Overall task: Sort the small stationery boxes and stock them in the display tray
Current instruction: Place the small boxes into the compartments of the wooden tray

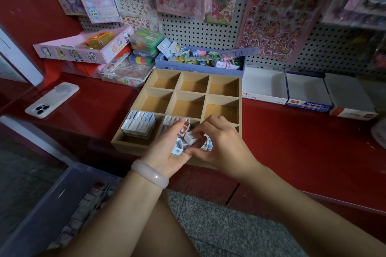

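Observation:
A wooden display tray (205, 92) with nine compartments lies on the red counter. Its near-left compartment is packed with several small white-and-blue boxes (139, 124). The near-middle compartment holds a few pinkish boxes (170, 120). Over the tray's front edge, my left hand (165, 150) cups a handful of small boxes (178, 148), fingers curled round them. My right hand (221, 144) pinches one white box (192, 137) from that handful. The six far compartments are bare.
A phone (52, 100) lies face down at the left. Behind the tray stands a blue box of tags (200, 59); three open white cartons (265, 85) stand to the right. A grey crate (62, 200) with more boxes sits on the floor at lower left. Pegboard with sticker sheets hangs above.

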A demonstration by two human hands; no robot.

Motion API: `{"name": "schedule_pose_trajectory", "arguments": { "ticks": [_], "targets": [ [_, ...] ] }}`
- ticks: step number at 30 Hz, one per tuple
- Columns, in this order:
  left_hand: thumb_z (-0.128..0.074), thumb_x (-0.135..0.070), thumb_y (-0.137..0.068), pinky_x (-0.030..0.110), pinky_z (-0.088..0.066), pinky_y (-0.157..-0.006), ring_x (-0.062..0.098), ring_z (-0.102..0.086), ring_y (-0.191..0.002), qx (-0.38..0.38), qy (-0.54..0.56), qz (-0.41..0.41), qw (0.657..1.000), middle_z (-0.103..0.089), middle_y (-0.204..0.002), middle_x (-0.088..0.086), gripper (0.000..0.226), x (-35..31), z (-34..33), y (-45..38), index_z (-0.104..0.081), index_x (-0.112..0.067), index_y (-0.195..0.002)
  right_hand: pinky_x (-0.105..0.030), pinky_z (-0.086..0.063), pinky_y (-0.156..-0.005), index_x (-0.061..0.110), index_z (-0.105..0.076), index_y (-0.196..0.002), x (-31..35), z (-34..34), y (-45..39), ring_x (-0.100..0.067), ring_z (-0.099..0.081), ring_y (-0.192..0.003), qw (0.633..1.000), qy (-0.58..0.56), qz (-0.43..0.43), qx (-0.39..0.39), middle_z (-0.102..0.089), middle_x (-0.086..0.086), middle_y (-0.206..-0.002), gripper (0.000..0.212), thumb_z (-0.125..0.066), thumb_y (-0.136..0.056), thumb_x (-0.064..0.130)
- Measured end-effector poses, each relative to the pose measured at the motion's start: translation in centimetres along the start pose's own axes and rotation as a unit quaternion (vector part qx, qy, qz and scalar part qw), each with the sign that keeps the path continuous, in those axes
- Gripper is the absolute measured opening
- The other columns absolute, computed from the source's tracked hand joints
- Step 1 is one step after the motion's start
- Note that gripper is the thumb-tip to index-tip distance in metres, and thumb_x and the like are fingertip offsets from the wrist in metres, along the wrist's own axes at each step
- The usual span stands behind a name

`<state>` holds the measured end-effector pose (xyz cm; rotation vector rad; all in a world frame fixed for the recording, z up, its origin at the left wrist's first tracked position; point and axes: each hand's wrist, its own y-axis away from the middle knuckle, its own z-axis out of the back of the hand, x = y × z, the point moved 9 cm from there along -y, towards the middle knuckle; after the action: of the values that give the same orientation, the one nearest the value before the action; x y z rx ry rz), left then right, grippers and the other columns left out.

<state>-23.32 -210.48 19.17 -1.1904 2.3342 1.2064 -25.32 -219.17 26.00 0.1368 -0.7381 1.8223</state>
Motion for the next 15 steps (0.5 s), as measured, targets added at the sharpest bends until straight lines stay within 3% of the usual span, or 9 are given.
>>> {"name": "schedule_pose_trajectory", "arguments": {
  "ticks": [3,5,10,15],
  "targets": [
    [-0.055,-0.017,-0.094,0.028,-0.054,-0.049,0.022,-0.072,-0.073,0.010,0.003,-0.003,1.000,-0.071,-0.086,0.015,0.032,0.0,-0.4,0.2,-0.056,-0.001,-0.121,-0.035,-0.048,-0.067,0.012,-0.068,-0.090,-0.1,-0.1,-0.1,-0.022,-0.054,-0.077,1.000,-0.012,-0.027,-0.005,-0.059,-0.002,-0.084,0.051,-0.052,-0.072,0.057],
    [-0.055,-0.017,-0.094,0.022,-0.048,-0.042,0.020,-0.071,-0.069,0.015,0.002,-0.009,1.000,-0.069,-0.086,0.015,0.033,0.0,-0.6,0.3,-0.054,0.000,-0.123,-0.035,-0.048,-0.068,0.011,-0.067,-0.092,-0.4,-0.1,-0.1,-0.022,-0.054,-0.081,0.998,-0.032,-0.052,-0.007,-0.059,-0.003,-0.086,0.045,-0.060,-0.074,0.052],
    [-0.058,-0.019,-0.092,0.026,-0.052,-0.051,0.022,-0.068,-0.080,0.010,-0.001,-0.017,1.000,-0.065,-0.103,0.018,0.043,-0.2,-0.2,0.1,-0.051,0.001,-0.129,-0.028,-0.044,-0.075,0.014,-0.067,-0.095,-1.5,-0.3,0.0,-0.017,-0.052,-0.089,0.991,-0.093,-0.092,0.002,-0.059,0.000,-0.092,0.024,-0.072,-0.080,0.032],
    [-0.059,-0.019,-0.092,0.030,-0.054,-0.054,0.031,-0.063,-0.106,0.005,0.001,-0.014,1.000,-0.059,-0.124,0.022,0.042,-0.1,0.1,-0.3,-0.051,0.001,-0.128,-0.024,-0.041,-0.075,0.015,-0.065,-0.099,-2.5,-0.4,0.3,-0.014,-0.052,-0.092,0.988,-0.079,-0.132,0.003,-0.059,0.001,-0.097,0.034,-0.073,-0.076,0.038]
  ]
}}
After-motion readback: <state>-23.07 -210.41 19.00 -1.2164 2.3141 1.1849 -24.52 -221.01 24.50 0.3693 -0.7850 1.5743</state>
